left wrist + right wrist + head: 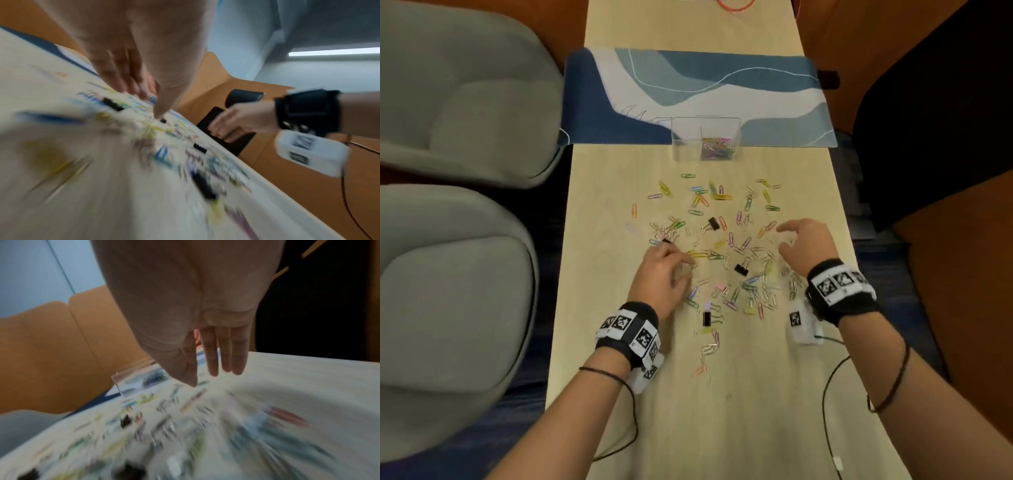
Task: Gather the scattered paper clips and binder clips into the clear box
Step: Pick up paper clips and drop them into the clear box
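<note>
A: What is each grip doing?

B: The left hand [661,274] lies low on the pale table [602,274], fingers curled down among silver paper clips [722,255]; whether it actually pinches any I cannot tell, the wrist view is blurred. The right hand [803,241] hovers with fingers spread and relaxed, holding nothing; its wrist view shows straight fingers [224,356] above the scatter.

A: And around them?

B: Between the two hands lies a black binder clip [742,267], with coloured and silver paper clips all about it. Another black binder clip [712,224] lies beyond that, and a third [707,318] sits nearer the person, beside the left wrist.

A: The box?

B: The clear box [705,137] stands well beyond both hands, at the edge of a blue and white mat [688,85], with a small heap of coloured clips in its right compartment.
</note>
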Demonstrator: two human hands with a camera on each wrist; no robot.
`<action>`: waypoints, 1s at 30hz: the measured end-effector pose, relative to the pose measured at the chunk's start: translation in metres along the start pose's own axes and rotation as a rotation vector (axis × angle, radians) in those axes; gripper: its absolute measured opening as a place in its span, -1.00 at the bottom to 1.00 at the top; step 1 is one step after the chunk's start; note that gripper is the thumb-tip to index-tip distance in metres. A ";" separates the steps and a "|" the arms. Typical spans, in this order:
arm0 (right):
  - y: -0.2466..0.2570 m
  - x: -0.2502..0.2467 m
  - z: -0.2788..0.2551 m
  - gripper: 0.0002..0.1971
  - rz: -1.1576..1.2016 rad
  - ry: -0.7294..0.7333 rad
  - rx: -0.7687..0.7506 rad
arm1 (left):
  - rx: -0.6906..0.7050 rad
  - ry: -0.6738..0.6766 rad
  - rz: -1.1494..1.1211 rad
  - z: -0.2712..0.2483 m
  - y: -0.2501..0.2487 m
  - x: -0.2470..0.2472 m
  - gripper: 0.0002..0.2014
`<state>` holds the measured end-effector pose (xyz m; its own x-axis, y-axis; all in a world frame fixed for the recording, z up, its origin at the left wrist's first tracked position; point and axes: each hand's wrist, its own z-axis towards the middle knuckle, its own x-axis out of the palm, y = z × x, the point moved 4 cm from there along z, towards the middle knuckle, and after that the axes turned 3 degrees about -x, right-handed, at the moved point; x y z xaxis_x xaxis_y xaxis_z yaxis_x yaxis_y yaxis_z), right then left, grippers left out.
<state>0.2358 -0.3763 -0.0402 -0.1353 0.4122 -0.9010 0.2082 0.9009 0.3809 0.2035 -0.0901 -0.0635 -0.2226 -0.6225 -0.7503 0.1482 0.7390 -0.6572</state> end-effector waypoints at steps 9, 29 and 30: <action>-0.041 0.066 -0.109 -0.46 -0.119 0.041 0.012 | -0.255 -0.070 0.070 -0.108 0.024 0.016 -0.62; -0.031 0.056 -0.177 -0.46 0.003 0.078 0.009 | -0.221 0.027 0.038 -0.169 -0.023 0.071 -0.21; -0.033 0.057 -0.179 -0.41 0.012 0.100 0.033 | -0.226 0.023 0.034 -0.170 -0.022 0.071 -0.24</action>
<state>0.0480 -0.3587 -0.0671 -0.2279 0.4362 -0.8705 0.2418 0.8914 0.3833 0.0207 -0.1070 -0.0903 -0.2433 -0.5924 -0.7680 -0.0628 0.7998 -0.5970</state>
